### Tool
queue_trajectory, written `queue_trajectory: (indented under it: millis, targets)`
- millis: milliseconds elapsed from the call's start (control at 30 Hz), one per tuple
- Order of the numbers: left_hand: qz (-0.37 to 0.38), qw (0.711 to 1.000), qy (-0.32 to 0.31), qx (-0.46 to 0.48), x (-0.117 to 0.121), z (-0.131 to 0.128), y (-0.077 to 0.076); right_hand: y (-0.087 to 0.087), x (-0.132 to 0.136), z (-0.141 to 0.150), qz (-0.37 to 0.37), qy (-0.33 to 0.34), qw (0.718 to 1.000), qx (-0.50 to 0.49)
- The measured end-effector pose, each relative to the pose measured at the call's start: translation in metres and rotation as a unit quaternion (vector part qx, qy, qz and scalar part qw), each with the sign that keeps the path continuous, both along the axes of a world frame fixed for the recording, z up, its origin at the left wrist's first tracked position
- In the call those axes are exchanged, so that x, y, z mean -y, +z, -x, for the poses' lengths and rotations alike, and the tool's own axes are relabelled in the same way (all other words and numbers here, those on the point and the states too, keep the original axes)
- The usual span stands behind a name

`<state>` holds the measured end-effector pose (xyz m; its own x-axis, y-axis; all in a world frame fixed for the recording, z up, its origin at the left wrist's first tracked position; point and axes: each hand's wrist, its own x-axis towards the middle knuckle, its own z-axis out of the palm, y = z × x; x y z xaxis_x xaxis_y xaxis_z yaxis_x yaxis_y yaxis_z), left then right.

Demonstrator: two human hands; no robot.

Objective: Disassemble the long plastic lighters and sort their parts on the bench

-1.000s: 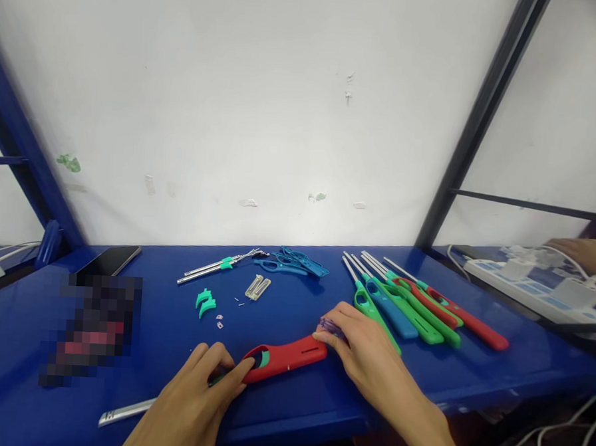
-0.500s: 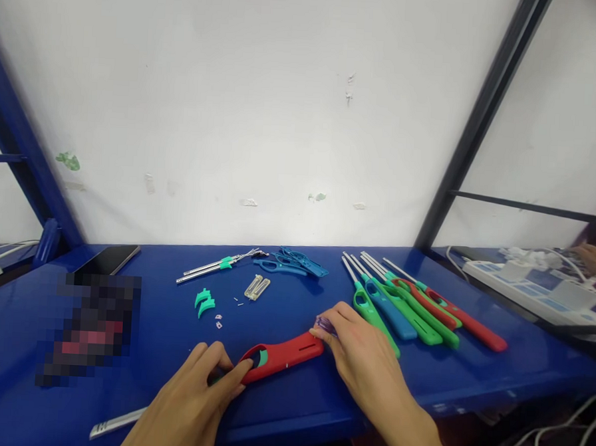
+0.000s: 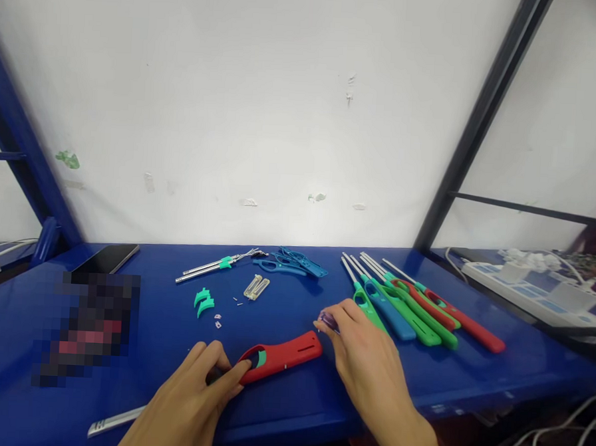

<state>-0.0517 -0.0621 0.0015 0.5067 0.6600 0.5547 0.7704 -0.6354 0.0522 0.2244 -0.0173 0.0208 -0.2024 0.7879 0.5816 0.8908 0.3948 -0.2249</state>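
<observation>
The right hand (image 3: 366, 346) has drawn clear of the handle end of the red utility lighter (image 3: 291, 357), its grip pinched tight on a small translucent purple piece (image 3: 329, 320) just beside it. The left hand (image 3: 194, 390), its grip closed around the lighter near the trigger, holds it at the front of the blue worktop (image 3: 162, 329).

Looks like a wkshop: blue bench (image 3: 157, 335) w/ lighters (image 3: 293, 357) & loose pts (image 3: 205, 307).

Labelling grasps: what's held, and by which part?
Left hand: red lighter, near its trigger. Right hand: purplish piece, between thumb and fingers; which part unclear.
</observation>
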Motion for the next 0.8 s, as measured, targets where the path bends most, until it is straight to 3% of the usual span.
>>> queue_trajectory:
  millis: [233,500,633,800]
  targets:
    - [-0.007,1.000,0.001,-0.003,-0.003,0.002,0.003,0.019,-0.003,0.028,0.102,0.123,0.987,-0.024]
    - [-0.009,1.000,-0.003,0.000,0.000,0.000,0.002,0.065,-0.059,0.069,0.079,0.229,0.957,0.157]
    - [0.004,1.000,0.015,-0.007,0.000,-0.001,0.004,0.067,-0.080,0.091,0.073,0.247,0.945,0.203]
    - [0.005,0.999,0.025,-0.019,-0.001,-0.001,0.004,0.058,-0.094,0.113,0.070,0.242,0.944,0.211]
